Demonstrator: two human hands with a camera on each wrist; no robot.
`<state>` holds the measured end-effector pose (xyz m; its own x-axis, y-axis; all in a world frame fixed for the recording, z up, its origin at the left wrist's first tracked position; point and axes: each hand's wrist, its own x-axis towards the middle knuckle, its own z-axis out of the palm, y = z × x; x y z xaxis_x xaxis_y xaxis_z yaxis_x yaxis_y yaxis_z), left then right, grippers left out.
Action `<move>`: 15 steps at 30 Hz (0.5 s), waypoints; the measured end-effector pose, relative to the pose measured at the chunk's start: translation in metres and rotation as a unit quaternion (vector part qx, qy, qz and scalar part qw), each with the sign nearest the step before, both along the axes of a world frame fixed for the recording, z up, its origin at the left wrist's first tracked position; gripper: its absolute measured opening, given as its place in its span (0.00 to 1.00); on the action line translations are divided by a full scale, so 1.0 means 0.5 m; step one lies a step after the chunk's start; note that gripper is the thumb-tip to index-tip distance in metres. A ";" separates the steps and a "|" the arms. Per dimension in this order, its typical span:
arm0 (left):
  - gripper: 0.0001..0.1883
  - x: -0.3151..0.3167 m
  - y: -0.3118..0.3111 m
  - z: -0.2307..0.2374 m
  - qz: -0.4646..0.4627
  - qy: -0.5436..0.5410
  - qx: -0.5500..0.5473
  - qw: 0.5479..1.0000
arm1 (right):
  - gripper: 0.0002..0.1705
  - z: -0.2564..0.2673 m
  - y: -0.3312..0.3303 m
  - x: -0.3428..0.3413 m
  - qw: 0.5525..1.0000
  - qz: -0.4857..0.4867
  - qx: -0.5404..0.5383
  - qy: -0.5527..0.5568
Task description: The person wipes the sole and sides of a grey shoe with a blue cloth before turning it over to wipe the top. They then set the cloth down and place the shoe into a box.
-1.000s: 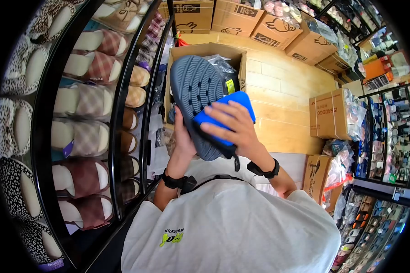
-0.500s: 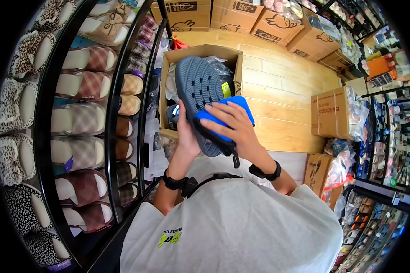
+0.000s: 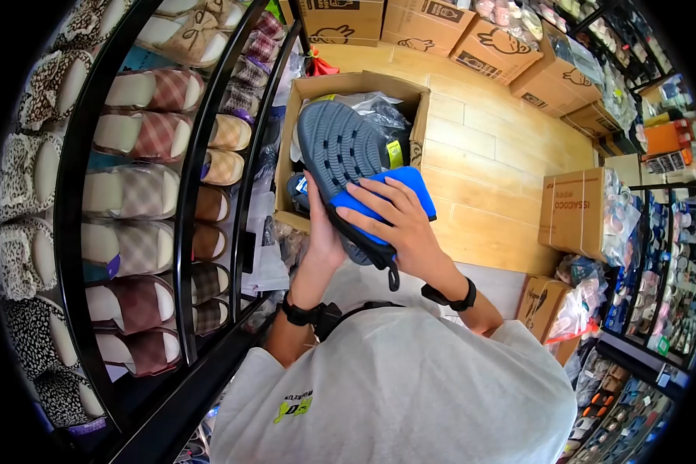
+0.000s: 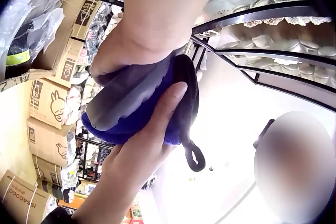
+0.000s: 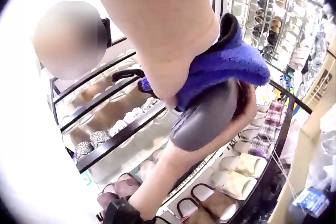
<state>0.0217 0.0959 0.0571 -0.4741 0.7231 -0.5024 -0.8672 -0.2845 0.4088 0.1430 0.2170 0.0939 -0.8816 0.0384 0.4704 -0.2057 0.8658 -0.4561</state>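
A dark grey slipper [image 3: 334, 131] is held up in front of my chest, its ridged, holed sole facing the head camera. My left hand [image 3: 325, 238] grips its left side, the fingers out of sight beneath it. With my right hand [image 3: 400, 232] I hold a blue fuzzy cleaning pad [image 3: 414, 190] against the lower right part of the sole. The pad has black trim and a hanging black loop [image 4: 195, 157]. In the left wrist view, my right thumb lies on the black trim. The right wrist view shows the plush pad [image 5: 226, 69] lying against the slipper's smooth grey side [image 5: 205, 121].
Behind the slipper, an opened carton [image 3: 419, 116] holds wrapped footwear in clear plastic. A black shelf rack [image 3: 185, 232] with rows of plaid slippers rises close on my left. More cartons [image 3: 493, 52] line the back, and another carton [image 3: 572, 210] stands right on the wooden floor.
Both hands keep their hold on the slipper and the blue pad, with only slight shifts in their positions. The head view has swung slightly.
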 end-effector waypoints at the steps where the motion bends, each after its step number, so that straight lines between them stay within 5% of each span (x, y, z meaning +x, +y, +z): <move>1: 0.40 -0.003 0.002 -0.008 0.002 -0.027 0.002 1.000 | 0.41 -0.002 -0.009 0.002 1.000 -0.002 -0.002 0.000; 4: 0.38 -0.033 0.017 -0.117 -0.002 0.005 0.157 0.988 | 0.40 -0.015 -0.039 0.006 0.999 0.031 0.013 0.008; 8: 0.37 -0.031 0.020 -0.111 0.014 0.019 0.119 0.993 | 0.38 -0.034 -0.031 0.013 0.993 0.107 0.039 0.004; 9: 0.37 -0.020 0.019 -0.093 0.035 0.156 0.026 0.987 | 0.37 -0.030 -0.016 0.013 0.992 0.119 0.037 -0.001; 10: 0.41 -0.006 0.020 -0.070 0.019 0.167 0.028 0.985 | 0.37 -0.018 0.000 0.014 0.993 0.114 0.039 -0.002; 12: 0.46 0.001 0.020 -0.004 -0.022 0.009 0.019 1.000 | 0.35 0.007 0.028 0.017 1.000 -0.003 -0.008 -0.017; 15: 0.48 0.006 0.030 0.000 -0.014 0.022 -0.002 1.000 | 0.39 -0.008 0.025 0.015 0.998 -0.041 -0.038 0.006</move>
<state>0.0248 0.1111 0.0573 -0.4759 0.7344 -0.4839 -0.8557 -0.2594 0.4478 0.1503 0.2297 0.0901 -0.8683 0.1460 0.4741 -0.1414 0.8432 -0.5186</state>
